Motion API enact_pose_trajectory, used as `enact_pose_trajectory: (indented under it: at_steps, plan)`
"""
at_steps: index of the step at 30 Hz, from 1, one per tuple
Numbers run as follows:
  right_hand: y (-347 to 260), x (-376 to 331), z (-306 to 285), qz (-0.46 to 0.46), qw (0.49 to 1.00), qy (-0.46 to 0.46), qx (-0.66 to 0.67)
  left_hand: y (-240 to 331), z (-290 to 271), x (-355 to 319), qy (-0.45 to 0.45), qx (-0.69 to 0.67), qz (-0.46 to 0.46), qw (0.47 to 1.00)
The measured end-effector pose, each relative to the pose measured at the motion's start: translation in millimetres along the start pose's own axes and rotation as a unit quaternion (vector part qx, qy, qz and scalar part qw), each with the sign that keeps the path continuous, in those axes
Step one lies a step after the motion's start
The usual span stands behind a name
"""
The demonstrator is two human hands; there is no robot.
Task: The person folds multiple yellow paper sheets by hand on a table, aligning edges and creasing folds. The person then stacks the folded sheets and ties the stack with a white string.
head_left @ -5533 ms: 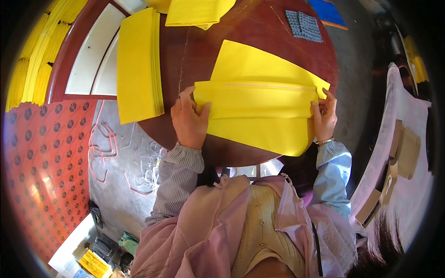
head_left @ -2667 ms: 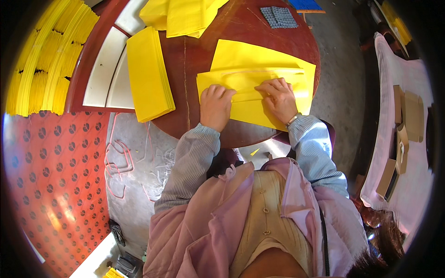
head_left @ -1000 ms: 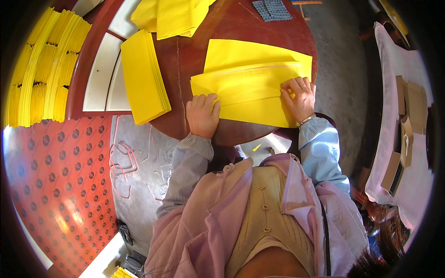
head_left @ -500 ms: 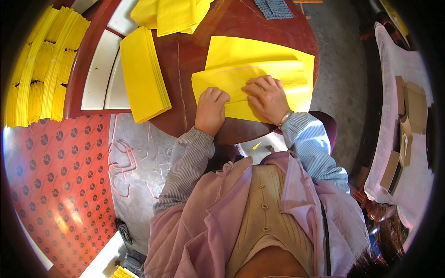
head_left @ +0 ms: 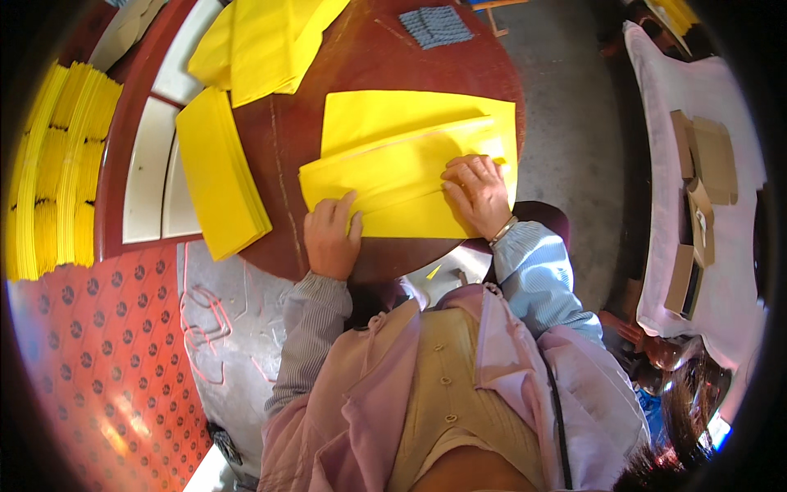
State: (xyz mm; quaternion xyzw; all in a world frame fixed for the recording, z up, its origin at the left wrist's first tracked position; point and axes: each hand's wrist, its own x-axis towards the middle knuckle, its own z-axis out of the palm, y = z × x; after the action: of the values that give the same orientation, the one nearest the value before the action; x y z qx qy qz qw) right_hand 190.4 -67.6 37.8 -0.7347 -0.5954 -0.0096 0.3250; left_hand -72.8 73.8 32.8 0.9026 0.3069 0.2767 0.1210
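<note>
Head view: the yellow sheet (head_left: 393,166) lies mid-frame on the dark red surface (head_left: 377,49), a folded strip slanting across it.
Left hand: mine (head_left: 332,238) is at the sheet's lower-left edge, fingers a little spread, thumb apart; whether I pinch it, I cannot tell.
Right hand: mine (head_left: 479,195) rests on the sheet's right part, fingers bent and close together; grip, I cannot tell.
Stack: folded yellow (head_left: 221,172), left of the sheet, apart from it.
Grey cloth: top of frame (head_left: 436,27).
</note>
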Motion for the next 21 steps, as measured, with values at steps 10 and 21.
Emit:
enact_pose_trajectory:
  at_steps: [10,21]
  plan:
    - [5,4,-7,0.055,0.995,0.020,-0.085,-1,10,6,0.065,0.000,0.016,0.998]
    - [25,-3,-18,0.101,0.986,-0.004,-0.129,0,-3,-7,0.033,-0.038,-0.024,0.998]
